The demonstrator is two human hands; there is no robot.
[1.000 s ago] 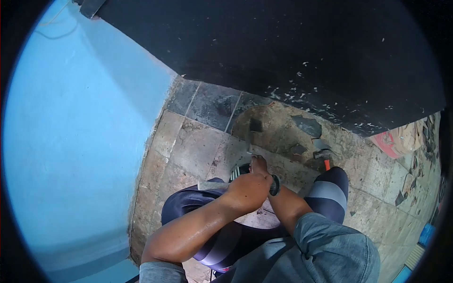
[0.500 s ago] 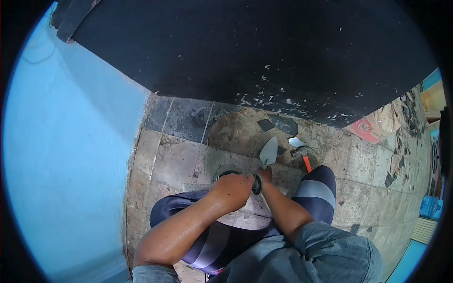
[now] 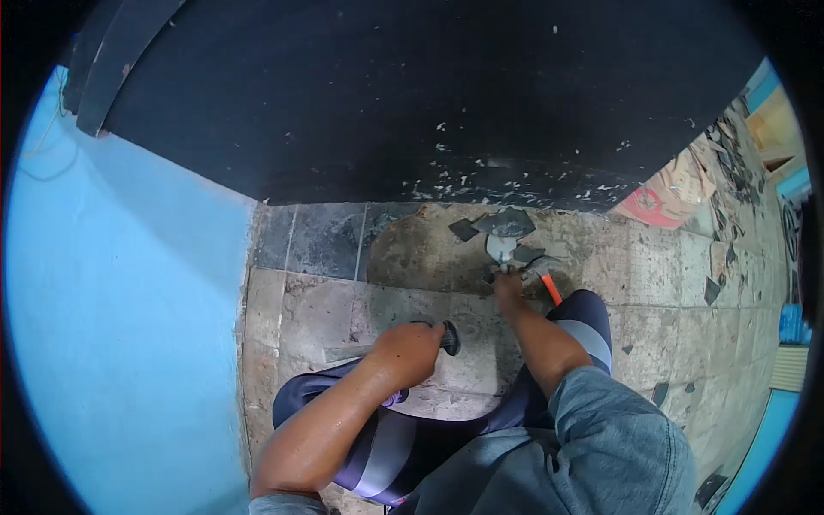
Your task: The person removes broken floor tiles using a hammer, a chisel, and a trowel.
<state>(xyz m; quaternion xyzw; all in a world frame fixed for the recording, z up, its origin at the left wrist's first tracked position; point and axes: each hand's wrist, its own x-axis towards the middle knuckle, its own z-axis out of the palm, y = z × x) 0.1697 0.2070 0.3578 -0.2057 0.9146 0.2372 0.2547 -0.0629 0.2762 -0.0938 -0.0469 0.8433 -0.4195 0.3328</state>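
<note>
Trowel (image 3: 500, 248) and right hand (image 3: 508, 280) meet just left of the hammer (image 3: 552, 290), the pale blade pointing away from the person among broken dark tile pieces (image 3: 505, 223). The right fingers are bent at the handle end, which they hide; whether they grip it or merely rest on it, I cannot tell. Further left of the hammer and nearer the person, the left hand (image 3: 408, 354) is curled closed around the middle of a flat-bladed tool (image 3: 344, 353). Its grey blade sticks out on the side away from the hammer, while its round black end (image 3: 451, 338) faces toward it.

The trowel is probably light, with a thin, stiff blade that flexes little; the handle is the place to hold it, since the blade edge may be sharp and could feel slick if dusty. The flat-bladed tool looks rigid and likely weighs more, so a full fist between blade and black end should keep it balanced and the fingers off the edge. The tile pieces beyond the hammer look hard and brittle, with jagged rims best kept clear of bare fingertips. The hammer itself, orange-handled, seems head-heavy; its handle lies just beside the right knee (image 3: 588, 311).
</note>
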